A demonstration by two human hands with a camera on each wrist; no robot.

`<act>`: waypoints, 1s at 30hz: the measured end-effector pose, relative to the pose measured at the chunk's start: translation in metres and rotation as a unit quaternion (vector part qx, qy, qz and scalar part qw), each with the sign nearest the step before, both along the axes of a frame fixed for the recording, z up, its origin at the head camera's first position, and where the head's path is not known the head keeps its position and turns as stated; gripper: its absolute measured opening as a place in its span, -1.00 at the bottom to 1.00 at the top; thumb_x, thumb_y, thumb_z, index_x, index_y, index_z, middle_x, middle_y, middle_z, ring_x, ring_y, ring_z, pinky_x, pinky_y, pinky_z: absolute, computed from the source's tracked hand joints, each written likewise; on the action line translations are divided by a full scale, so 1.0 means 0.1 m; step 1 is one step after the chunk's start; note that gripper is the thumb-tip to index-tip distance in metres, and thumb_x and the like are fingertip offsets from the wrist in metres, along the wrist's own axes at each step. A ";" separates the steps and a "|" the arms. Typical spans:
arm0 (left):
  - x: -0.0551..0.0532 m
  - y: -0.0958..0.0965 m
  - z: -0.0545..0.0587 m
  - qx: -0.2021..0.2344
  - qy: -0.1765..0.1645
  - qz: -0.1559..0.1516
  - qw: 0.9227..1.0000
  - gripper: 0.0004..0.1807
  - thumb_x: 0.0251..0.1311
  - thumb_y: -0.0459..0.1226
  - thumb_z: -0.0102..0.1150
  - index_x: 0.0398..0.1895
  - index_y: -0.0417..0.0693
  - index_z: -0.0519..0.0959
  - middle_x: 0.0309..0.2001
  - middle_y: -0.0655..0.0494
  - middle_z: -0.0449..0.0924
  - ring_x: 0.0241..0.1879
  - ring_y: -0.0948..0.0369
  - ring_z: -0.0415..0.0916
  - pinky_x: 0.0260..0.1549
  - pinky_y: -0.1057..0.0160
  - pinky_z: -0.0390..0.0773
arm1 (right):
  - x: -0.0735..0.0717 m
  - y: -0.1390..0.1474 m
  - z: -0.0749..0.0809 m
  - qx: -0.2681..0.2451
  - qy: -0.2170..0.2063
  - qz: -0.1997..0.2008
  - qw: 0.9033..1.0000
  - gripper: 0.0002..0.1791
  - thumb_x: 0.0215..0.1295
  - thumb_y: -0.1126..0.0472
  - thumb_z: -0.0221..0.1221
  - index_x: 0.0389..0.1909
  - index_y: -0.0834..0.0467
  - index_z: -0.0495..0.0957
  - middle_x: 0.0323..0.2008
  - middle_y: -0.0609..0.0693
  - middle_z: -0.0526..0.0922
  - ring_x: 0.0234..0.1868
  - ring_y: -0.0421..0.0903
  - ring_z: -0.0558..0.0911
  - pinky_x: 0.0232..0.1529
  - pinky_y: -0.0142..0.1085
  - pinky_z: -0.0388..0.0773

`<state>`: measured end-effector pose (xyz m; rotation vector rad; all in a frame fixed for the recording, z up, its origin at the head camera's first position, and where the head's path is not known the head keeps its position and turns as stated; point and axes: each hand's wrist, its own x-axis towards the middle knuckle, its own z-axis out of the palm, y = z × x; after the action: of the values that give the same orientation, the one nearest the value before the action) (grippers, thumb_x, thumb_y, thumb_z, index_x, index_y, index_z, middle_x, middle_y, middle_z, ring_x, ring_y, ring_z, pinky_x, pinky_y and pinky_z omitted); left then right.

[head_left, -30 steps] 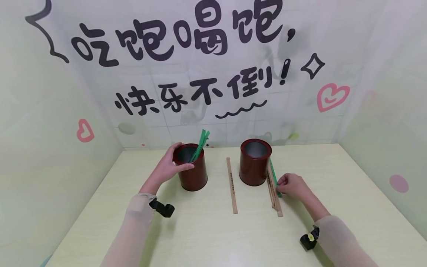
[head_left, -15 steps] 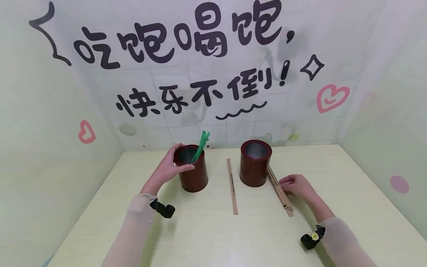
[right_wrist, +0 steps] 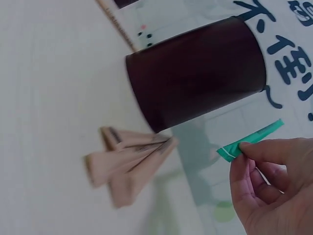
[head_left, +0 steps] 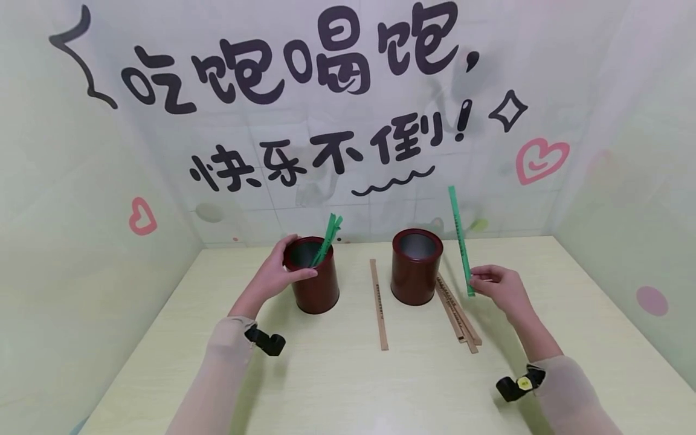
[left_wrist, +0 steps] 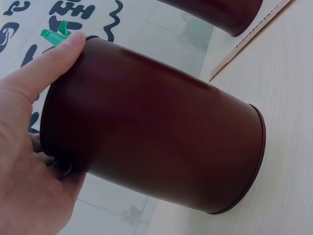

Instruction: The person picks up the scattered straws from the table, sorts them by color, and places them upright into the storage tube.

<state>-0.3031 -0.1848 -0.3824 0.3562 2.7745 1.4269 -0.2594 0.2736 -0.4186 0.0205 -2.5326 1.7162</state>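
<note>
My left hand [head_left: 267,275] grips the rim of a dark red canister [head_left: 317,293], with the thumb across its near side. Several green wrapped sticks [head_left: 329,235] lean inside that canister. Above the table, to the right of a second dark red canister [head_left: 411,281], my right hand [head_left: 502,291] pinches one slim green wrapped stick [head_left: 459,235] near its lower end. In the right wrist view the same green stick [right_wrist: 259,138] sits between thumb and fingertips. Several brown wrapped sticks [head_left: 457,315] lie fanned out at the foot of the second canister.
A single brown wrapped stick [head_left: 379,308] lies on the pale wooden table [head_left: 326,386] between the two canisters. Behind stands a white backdrop [head_left: 348,211] with black lettering, and side panels close in the left and right.
The green stick has come up off the table in my right hand and now points upward. The brown sticks have shifted right and spread into a fan. My left hand keeps its hold.
</note>
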 end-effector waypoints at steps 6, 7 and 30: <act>0.01 -0.03 0.00 0.000 -0.001 0.001 1.000 0.12 0.10 0.00 0.45 0.58 -0.06 -0.06 0.52 -0.15 0.10 0.47 -0.13 0.13 0.37 -0.20 0.32 | -0.01 -0.08 0.24 -0.053 0.046 -0.012 0.997 -0.57 0.36 0.31 0.21 0.12 0.52 0.45 -0.43 -0.40 0.59 -0.35 -0.47 0.63 -0.20 -0.57 0.62; 0.01 -0.04 0.00 0.000 0.000 0.001 1.000 0.12 0.10 0.00 0.45 0.58 -0.06 -0.06 0.52 -0.15 0.10 0.47 -0.13 0.14 0.37 -0.20 0.32 | -0.01 -0.11 0.28 -0.063 0.053 -0.013 0.997 -0.60 0.36 0.31 0.21 0.10 0.50 0.47 -0.42 -0.40 0.60 -0.34 -0.46 0.63 -0.20 -0.58 0.62; 0.02 -0.01 0.02 0.008 -0.005 0.004 1.000 0.11 0.08 -0.02 0.46 0.57 -0.06 -0.03 0.48 -0.14 0.16 0.43 -0.12 0.20 0.36 -0.18 0.35 | -0.20 -1.50 0.72 -0.172 0.114 0.021 0.978 -0.73 0.29 0.37 0.26 -0.03 0.37 0.55 -0.38 -0.28 0.65 -0.28 -0.35 0.65 -0.14 -0.48 0.62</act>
<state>-0.3012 -0.1860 -0.3808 0.3382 2.7625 1.4480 -0.2795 0.1236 -0.3469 0.2338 -2.0648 2.0136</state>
